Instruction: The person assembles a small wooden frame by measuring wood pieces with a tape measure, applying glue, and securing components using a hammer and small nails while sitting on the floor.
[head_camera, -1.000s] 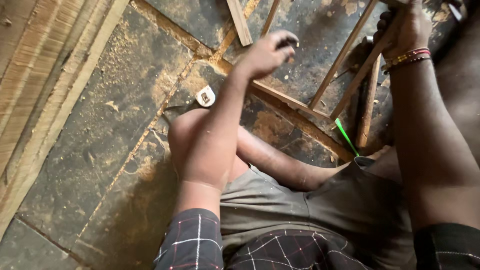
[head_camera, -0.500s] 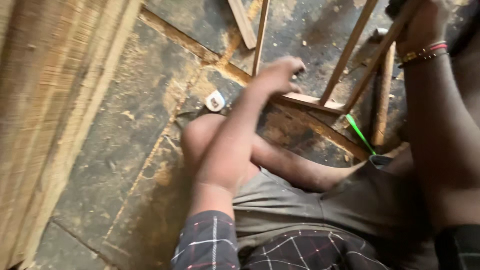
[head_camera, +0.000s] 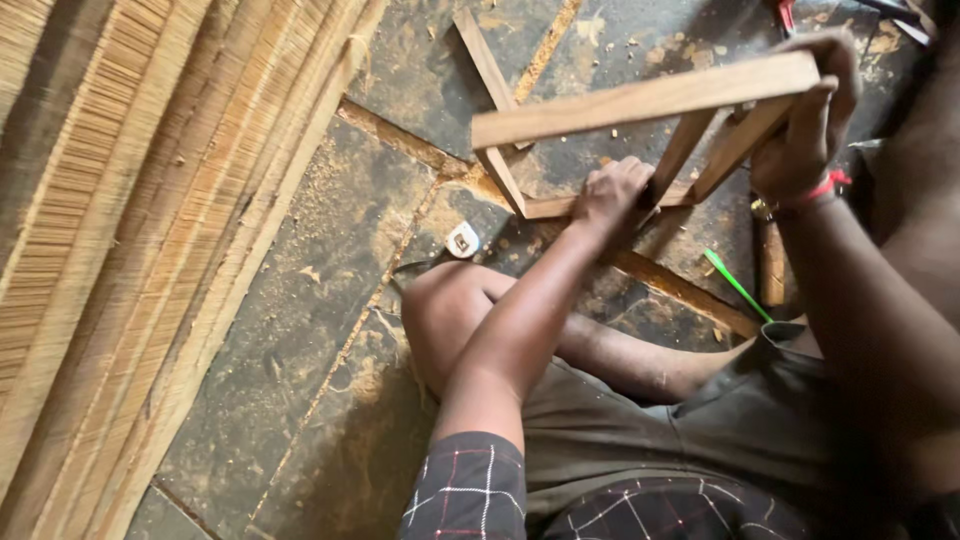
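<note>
Both hands now hold the wooden frame (head_camera: 640, 100), raised at the upper right of the picture, where earlier it lay lower against the floor (head_camera: 300, 300). The left hand (head_camera: 615, 195) has its grip wrapped round a lower bar; the right hand (head_camera: 805, 120) has its grip clamped over the top bar's end

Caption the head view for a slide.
Both hands, left and right, grip a wooden frame above a dusty stone floor.

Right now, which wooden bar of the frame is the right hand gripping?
The long top bar, gripped at its right end by the right hand. The left hand grips a lower bar instead.
</note>
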